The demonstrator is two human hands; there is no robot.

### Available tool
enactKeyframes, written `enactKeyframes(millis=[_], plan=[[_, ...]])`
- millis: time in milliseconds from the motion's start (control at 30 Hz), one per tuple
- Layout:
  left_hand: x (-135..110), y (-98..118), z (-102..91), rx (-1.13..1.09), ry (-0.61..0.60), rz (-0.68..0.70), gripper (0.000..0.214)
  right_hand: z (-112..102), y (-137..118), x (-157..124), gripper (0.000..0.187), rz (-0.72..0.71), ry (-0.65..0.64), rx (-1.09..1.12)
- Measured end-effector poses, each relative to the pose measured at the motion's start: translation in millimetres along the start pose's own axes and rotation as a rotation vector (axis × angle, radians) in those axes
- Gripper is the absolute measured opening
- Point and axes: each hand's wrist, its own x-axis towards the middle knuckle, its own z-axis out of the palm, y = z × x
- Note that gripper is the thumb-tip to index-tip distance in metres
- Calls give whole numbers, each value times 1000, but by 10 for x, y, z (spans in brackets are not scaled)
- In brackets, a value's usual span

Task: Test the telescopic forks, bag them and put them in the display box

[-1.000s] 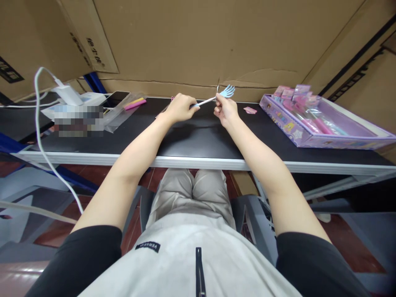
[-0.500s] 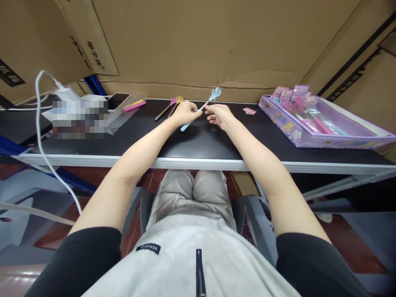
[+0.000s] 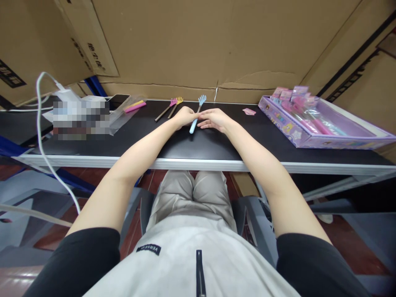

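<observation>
A light blue back scratcher (image 3: 194, 125) with a small claw head and a metal rod is held over the middle of the dark table. My left hand (image 3: 186, 117) is closed on it from the left, around where rod meets handle. From the right, my right hand (image 3: 215, 119) pinches the same part with thumb and fingertips; its other fingers are loosely bent. The claw end points away from me. Just left of my hands lie a pink-clawed scratcher (image 3: 163, 111) and a yellow-clawed scratcher (image 3: 176, 107), both with bare dark rods.
At right stands a purple display box (image 3: 337, 142) with packaged pink and blue pieces. A pink paper scrap (image 3: 249, 111) lies beside it. On the left are pink and yellow tubes (image 3: 135, 107) on clear plastic, a phone (image 3: 119, 99) and a white cable (image 3: 38, 119). Cardboard walls the back.
The blue back scratcher has swung from a rightward slant to nearly straight away from me, its claw lower and further left. My right hand has moved left, closer to my left hand.
</observation>
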Motion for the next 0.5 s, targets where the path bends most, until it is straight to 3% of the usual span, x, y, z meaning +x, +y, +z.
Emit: enactKeyframes(millis=[233, 500], plan=[[-148, 159, -5, -68, -38, -39, 54, 19, 6, -26, 23, -2, -43, -17], [-218, 255, 8, -71, -48, -30, 52, 34, 10, -13, 29, -1, 35, -26]])
